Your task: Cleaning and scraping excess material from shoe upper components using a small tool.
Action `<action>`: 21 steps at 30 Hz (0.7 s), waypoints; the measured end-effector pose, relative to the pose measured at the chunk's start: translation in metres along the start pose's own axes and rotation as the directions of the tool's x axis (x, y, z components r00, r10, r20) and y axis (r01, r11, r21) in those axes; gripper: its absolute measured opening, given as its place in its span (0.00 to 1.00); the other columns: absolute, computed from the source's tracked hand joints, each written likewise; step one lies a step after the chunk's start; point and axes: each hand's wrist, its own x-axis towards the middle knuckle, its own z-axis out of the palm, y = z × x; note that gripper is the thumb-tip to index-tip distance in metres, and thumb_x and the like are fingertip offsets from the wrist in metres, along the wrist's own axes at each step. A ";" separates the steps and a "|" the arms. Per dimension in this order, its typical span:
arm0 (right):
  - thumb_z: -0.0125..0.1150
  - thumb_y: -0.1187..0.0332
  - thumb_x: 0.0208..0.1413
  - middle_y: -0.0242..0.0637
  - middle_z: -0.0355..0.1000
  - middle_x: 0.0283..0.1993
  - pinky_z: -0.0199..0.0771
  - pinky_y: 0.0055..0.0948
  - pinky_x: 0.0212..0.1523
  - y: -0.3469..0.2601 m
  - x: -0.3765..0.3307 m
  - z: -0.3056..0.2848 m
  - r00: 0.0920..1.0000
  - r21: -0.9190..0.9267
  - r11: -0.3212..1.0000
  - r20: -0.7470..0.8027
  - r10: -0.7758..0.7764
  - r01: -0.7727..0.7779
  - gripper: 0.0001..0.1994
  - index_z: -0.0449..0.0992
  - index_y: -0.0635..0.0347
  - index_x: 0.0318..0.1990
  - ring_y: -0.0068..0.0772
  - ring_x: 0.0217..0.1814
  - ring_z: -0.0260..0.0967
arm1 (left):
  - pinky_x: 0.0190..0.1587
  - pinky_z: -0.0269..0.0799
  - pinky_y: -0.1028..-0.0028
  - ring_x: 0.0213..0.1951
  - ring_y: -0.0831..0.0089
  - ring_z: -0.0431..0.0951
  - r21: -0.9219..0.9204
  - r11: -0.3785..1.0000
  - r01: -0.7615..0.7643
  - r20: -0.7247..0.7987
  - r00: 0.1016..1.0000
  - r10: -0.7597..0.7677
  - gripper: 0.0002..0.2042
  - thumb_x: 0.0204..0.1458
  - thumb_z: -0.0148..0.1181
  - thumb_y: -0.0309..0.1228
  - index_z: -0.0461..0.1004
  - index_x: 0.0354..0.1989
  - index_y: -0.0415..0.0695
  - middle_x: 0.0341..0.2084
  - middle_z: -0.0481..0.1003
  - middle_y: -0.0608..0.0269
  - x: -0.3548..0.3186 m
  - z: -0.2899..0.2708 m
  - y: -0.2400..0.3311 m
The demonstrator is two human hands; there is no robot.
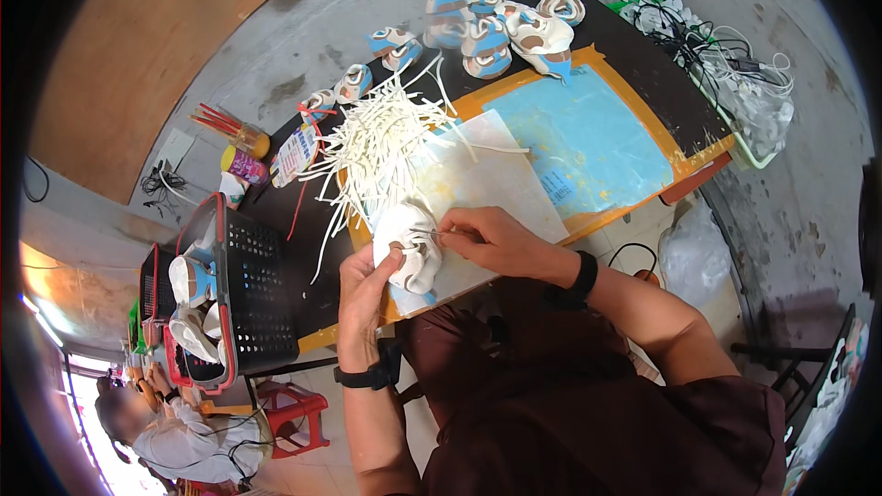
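My left hand grips a small soft white shoe with brown patches, thumb on its side, over the table's near edge. My right hand pinches a thin metal tool whose tip reaches the shoe's opening; whether it is a needle, hook or tweezers I cannot tell. Just beyond the shoe spreads a heap of narrow white strips. A pale sheet lies under and beside my hands.
Several blue, white and brown shoes stand along the table's back. A taped blue sheet covers the right side. At left are a dark basket holding shoes, a jar of red sticks and a seated person. Tangled cables lie beyond.
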 end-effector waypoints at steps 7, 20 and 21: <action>0.63 0.63 0.47 0.44 0.71 0.23 0.67 0.36 0.29 0.006 0.014 0.023 0.986 -0.134 0.979 -0.044 -0.160 0.153 0.10 0.76 0.61 0.29 0.45 0.25 0.70 | 0.34 0.70 0.79 0.30 0.81 0.75 0.064 0.998 -0.009 0.033 0.999 0.007 0.09 0.52 0.61 0.24 0.77 0.40 0.34 0.31 0.78 0.63 0.001 0.008 -0.003; 0.66 0.67 0.42 0.35 0.68 0.18 0.64 0.27 0.24 0.012 0.028 0.014 0.985 -0.203 0.964 0.077 -0.157 0.170 0.08 0.77 0.62 0.26 0.26 0.20 0.65 | 0.36 0.70 0.80 0.32 0.82 0.75 0.048 0.999 0.006 0.094 0.996 -0.011 0.10 0.53 0.61 0.23 0.76 0.43 0.35 0.34 0.78 0.64 0.000 0.002 -0.011; 0.66 0.68 0.41 0.33 0.68 0.18 0.63 0.25 0.25 0.013 0.030 0.009 0.978 -0.161 0.972 0.150 -0.146 0.170 0.07 0.77 0.62 0.25 0.22 0.20 0.64 | 0.37 0.71 0.79 0.32 0.81 0.75 0.026 1.000 0.010 0.099 0.995 -0.012 0.10 0.53 0.61 0.23 0.76 0.43 0.35 0.34 0.78 0.64 0.001 -0.001 -0.014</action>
